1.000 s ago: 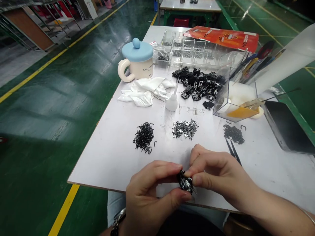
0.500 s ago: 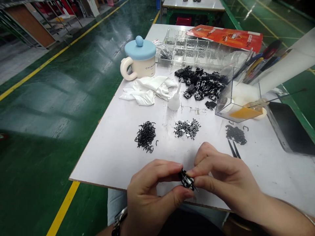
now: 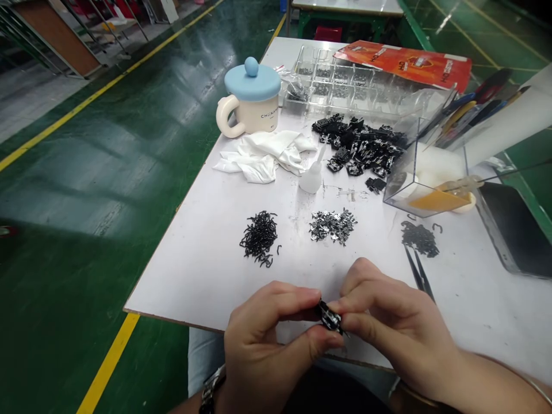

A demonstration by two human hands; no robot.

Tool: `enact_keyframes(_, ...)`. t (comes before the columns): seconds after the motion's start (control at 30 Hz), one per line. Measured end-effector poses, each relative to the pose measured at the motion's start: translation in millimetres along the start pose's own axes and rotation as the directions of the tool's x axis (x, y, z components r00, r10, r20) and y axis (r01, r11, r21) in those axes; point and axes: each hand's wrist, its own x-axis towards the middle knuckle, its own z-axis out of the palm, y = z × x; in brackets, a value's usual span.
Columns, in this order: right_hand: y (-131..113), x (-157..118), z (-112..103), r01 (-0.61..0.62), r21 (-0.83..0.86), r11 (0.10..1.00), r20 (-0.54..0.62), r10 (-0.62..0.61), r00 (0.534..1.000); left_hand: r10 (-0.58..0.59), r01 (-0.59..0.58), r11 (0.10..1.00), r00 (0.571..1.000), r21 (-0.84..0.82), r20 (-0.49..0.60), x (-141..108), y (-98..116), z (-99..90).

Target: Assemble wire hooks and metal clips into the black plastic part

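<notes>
Close to the table's front edge, a small black part with shiny metal pieces [image 3: 330, 317] is held between both hands. My left hand [image 3: 271, 339] grips it from the left between thumb and fingers. From the right, my right hand [image 3: 392, 322] pinches its side with thumb and index finger. Fingertips cover much of the part, so its exact kind does not show. Black tweezers [image 3: 418, 270] lie just beyond my right hand. Ahead are a pile of small black curved pieces [image 3: 259, 237], a pile of shiny metal pieces [image 3: 333, 226] and a pile of flat dark pieces [image 3: 420, 238].
Farther back are similar black parts [image 3: 362, 144], a white squeeze bottle [image 3: 311, 177], a white cloth [image 3: 269, 154] and a lidded mug [image 3: 252, 109]. A clear divided tray [image 3: 319, 103] stands behind. On the right are a clear tool holder [image 3: 399, 190] and a phone [image 3: 517, 227].
The view has shifted slightly, so the table's things appear a little farther right. Both hands keep nearly the same grip on the black part.
</notes>
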Motion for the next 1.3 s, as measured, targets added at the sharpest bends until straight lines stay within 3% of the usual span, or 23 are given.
enact_keyframes(0.17, -0.3, -3.4, 3.9, 0.026, -0.03, 0.999, -0.024, -0.027, 0.999, 0.011, -0.011, 1.0, 1.0, 0.005, -0.003, 0.7, -0.9, 0.7)
enact_keyframes(0.33, 0.3, -3.0, 7.2, -0.067, 0.053, 0.996, -0.073, 0.071, 0.995, 0.02, -0.02, 1.0, 1.0, -0.008, 0.007, 2.7, -0.9, 0.6)
enact_keyframes(0.5, 1.9, -2.0, 9.3, -0.065, 0.087, 0.994, -0.108, 0.074, 0.991, 0.042, -0.042, 0.999, 0.999, -0.009, 0.005, 2.9, -1.7, 0.8)
enact_keyframes(0.77, 1.1, -5.2, 12.4, 0.066, -0.053, 0.996, -0.141, -0.072, 0.987, 0.1, -0.099, 0.994, 0.995, 0.047, -0.015, 2.1, 0.7, 1.0)
enact_keyframes(1.0, -2.2, -5.6, 11.7, 0.165, -0.129, 0.978, -0.061, -0.174, 0.983, 0.128, -0.126, 0.99, 0.991, 0.059, -0.025, -0.3, -0.4, 0.7)
enact_keyframes(1.3, -7.0, -6.4, 12.9, 0.218, -0.253, 0.942, -0.083, -0.246, 0.966, 0.148, -0.147, 0.988, 0.988, 0.042, -0.033, -1.8, -4.0, 1.9)
